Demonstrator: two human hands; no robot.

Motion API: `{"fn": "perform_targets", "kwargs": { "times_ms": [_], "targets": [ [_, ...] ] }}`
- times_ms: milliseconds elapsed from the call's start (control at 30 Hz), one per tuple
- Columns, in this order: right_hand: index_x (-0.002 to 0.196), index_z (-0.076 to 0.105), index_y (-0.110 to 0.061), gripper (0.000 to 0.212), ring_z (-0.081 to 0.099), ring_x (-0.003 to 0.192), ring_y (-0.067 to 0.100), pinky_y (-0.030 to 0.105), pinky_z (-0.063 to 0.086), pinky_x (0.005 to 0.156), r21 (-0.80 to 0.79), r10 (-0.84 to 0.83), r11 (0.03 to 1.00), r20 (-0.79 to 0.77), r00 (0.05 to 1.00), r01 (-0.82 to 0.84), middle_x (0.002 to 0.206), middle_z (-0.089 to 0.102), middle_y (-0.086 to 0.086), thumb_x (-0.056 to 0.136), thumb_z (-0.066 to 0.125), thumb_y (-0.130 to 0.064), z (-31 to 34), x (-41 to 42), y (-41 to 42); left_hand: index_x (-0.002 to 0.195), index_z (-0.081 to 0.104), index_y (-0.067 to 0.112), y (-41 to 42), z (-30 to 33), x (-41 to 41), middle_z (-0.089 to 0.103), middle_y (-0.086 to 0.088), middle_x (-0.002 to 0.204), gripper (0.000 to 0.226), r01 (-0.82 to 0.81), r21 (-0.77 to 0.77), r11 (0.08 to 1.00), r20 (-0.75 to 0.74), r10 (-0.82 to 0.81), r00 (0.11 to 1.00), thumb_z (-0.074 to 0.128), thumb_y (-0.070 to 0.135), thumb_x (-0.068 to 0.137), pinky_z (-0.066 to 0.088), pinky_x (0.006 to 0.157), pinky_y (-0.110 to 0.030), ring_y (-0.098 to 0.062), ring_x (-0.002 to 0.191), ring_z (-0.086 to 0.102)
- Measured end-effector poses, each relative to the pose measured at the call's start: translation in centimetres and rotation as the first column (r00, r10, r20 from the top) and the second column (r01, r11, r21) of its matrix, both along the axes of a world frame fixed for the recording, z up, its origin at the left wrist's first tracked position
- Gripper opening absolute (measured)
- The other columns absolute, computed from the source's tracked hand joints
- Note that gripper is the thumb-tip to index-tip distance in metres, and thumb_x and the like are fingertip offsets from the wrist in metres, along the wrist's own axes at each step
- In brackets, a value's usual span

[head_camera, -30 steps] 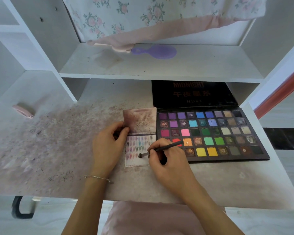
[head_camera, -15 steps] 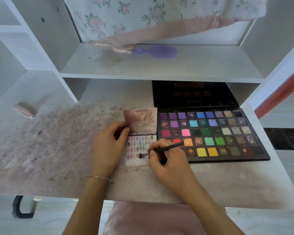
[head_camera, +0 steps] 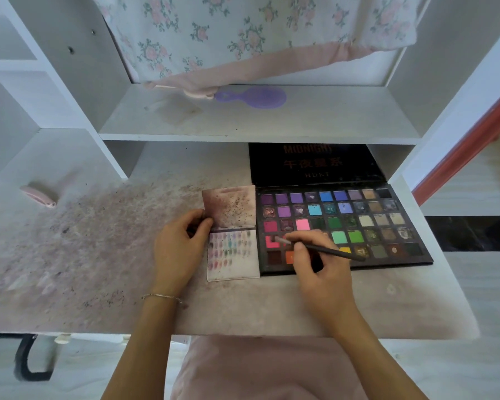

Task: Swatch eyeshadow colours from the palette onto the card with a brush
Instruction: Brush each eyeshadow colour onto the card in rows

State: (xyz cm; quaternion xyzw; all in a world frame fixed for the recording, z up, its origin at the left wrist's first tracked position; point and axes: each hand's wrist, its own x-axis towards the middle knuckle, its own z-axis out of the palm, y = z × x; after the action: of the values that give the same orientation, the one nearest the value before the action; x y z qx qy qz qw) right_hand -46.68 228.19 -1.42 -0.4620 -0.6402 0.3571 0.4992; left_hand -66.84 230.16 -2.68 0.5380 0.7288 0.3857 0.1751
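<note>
An open eyeshadow palette point(head_camera: 367, 223) with several coloured pans lies on the desk, its black lid upright behind it. Left of it lies a folded white card point(head_camera: 237, 264) marked with several rows of colour swatches; its stained upper flap stands up. My left hand point(head_camera: 179, 246) holds the card's left edge at the fold. My right hand point(head_camera: 321, 267) grips a thin black brush point(head_camera: 321, 249). The brush tip rests on a red-pink pan point(head_camera: 270, 241) in the palette's lower left.
The desk top point(head_camera: 98, 255) is dusted with pink powder stains. A pink object point(head_camera: 38, 196) lies at the far left. A purple hairbrush point(head_camera: 254, 96) sits on the shelf above, under a floral cloth point(head_camera: 243, 33). The desk's right edge is close to the palette.
My right hand has carried the brush rightward off the card and set its tip on a red-pink pan in the palette. My left hand still holds the card.
</note>
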Motion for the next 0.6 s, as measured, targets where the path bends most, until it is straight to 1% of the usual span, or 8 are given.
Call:
{"fn": "perform_targets", "kwargs": {
  "times_ms": [100, 167, 200, 233, 267, 400, 533, 600],
  "targets": [
    [0.088, 0.056, -0.031, 0.024, 0.056, 0.083, -0.004, 0.006, 0.044, 0.069, 0.018, -0.099, 0.995, 0.017, 0.995, 0.099, 0.089, 0.059, -0.009, 0.082, 0.047, -0.009, 0.1, 2.2, 0.1, 0.107, 0.066, 0.017, 0.1, 0.0, 0.0, 0.065, 0.006, 0.092, 0.021, 0.001, -0.02, 1.0, 0.015, -0.001, 1.0, 0.056, 0.021, 0.088, 0.042, 0.071, -0.023, -0.01, 0.081, 0.057],
    [0.088, 0.055, -0.034, 0.027, 0.058, 0.085, 0.001, 0.016, 0.049, 0.071, -0.013, -0.161, 0.987, 0.018, 0.987, 0.161, 0.092, 0.059, -0.007, 0.086, 0.05, -0.007, 0.0, 3.7, 0.1, 0.105, 0.066, 0.015, 0.1, 0.0, 0.1, 0.067, 0.002, 0.094, 0.02, -0.003, -0.014, 1.0, 0.028, 0.003, 1.0, 0.057, 0.019, 0.088, 0.045, 0.074, -0.027, -0.014, 0.082, 0.059],
    [0.087, 0.054, -0.035, 0.031, 0.059, 0.085, 0.004, 0.022, 0.051, 0.07, -0.034, -0.193, 0.981, 0.022, 0.981, 0.193, 0.092, 0.059, -0.006, 0.088, 0.051, -0.004, 0.0, 4.5, 0.1, 0.104, 0.067, 0.013, 0.1, 0.0, 0.2, 0.068, -0.001, 0.094, 0.019, -0.009, -0.008, 1.0, 0.037, 0.009, 0.999, 0.057, 0.017, 0.087, 0.046, 0.076, -0.029, -0.016, 0.084, 0.06],
    [0.087, 0.053, -0.036, 0.035, 0.059, 0.085, 0.005, 0.025, 0.052, 0.069, -0.049, -0.226, 0.973, 0.029, 0.974, 0.227, 0.092, 0.059, -0.007, 0.088, 0.05, -0.001, -0.1, 5.2, 0.2, 0.103, 0.067, 0.012, 0.1, 0.0, 0.2, 0.068, -0.003, 0.094, 0.019, -0.014, -0.004, 1.0, 0.04, 0.014, 0.999, 0.057, 0.016, 0.087, 0.047, 0.077, -0.031, -0.018, 0.085, 0.061],
    [0.086, 0.052, -0.037, 0.037, 0.059, 0.084, 0.003, 0.023, 0.052, 0.067, -0.055, -0.257, 0.964, 0.037, 0.966, 0.259, 0.091, 0.059, -0.009, 0.088, 0.05, 0.0, -0.1, 5.8, 0.2, 0.103, 0.067, 0.011, 0.1, 0.1, 0.3, 0.069, -0.004, 0.095, 0.019, -0.015, -0.001, 1.0, 0.035, 0.015, 0.999, 0.057, 0.016, 0.087, 0.047, 0.077, -0.032, -0.019, 0.085, 0.061],
    [0.085, 0.05, -0.037, 0.032, 0.057, 0.087, -0.013, 0.006, 0.048, 0.06, -0.063, -0.34, 0.938, 0.041, 0.94, 0.342, 0.09, 0.059, -0.014, 0.091, 0.048, -0.005, -0.2, 7.6, 0.6, 0.101, 0.067, 0.01, -0.1, 0.1, 0.4, 0.069, -0.005, 0.094, 0.018, -0.008, 0.011, 1.0, -0.001, 0.008, 1.0, 0.057, 0.015, 0.087, 0.045, 0.074, -0.029, -0.019, 0.083, 0.061],
    [0.086, 0.05, -0.037, 0.031, 0.054, 0.088, -0.019, 0.001, 0.043, 0.059, -0.075, -0.36, 0.928, 0.073, 0.93, 0.365, 0.089, 0.057, -0.018, 0.091, 0.048, -0.006, -0.5, 8.4, 0.8, 0.104, 0.066, 0.012, -0.2, 0.0, 0.3, 0.068, -0.003, 0.096, 0.02, -0.005, 0.01, 1.0, -0.027, 0.006, 1.0, 0.057, 0.017, 0.088, 0.039, 0.067, -0.022, -0.011, 0.079, 0.056],
    [0.083, 0.05, -0.037, 0.032, 0.053, 0.086, -0.019, 0.0, 0.042, 0.059, -0.08, -0.364, 0.925, 0.086, 0.927, 0.371, 0.087, 0.057, -0.018, 0.09, 0.049, -0.005, -0.7, 8.4, 0.6, 0.104, 0.066, 0.012, -0.2, 0.0, 0.3, 0.069, -0.003, 0.096, 0.02, -0.008, 0.014, 1.0, -0.035, 0.009, 0.999, 0.057, 0.018, 0.088, 0.039, 0.068, -0.024, -0.011, 0.079, 0.055]
  ]
}}
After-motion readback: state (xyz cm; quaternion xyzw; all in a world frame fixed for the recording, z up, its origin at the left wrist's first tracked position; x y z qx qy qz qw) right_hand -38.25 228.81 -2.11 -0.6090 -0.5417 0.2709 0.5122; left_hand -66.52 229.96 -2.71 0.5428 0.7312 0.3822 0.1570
